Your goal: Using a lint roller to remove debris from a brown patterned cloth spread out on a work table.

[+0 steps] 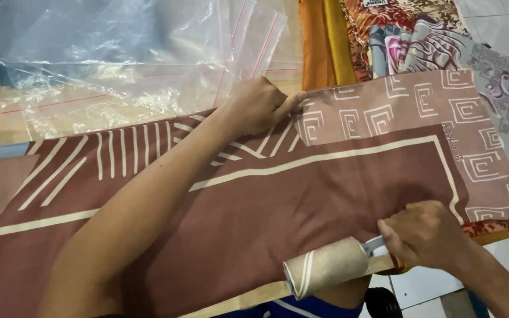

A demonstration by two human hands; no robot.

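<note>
The brown patterned scarf lies flat across the table in front of you. It looks thin, light and limp, so it will likely bunch or slide unless pinned. Your left hand pinches its far edge; your right hand is closed around the lint roller at the near edge.

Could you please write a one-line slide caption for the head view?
Left hand pins brown patterned fabric while right hand holds a lint roller.
</note>
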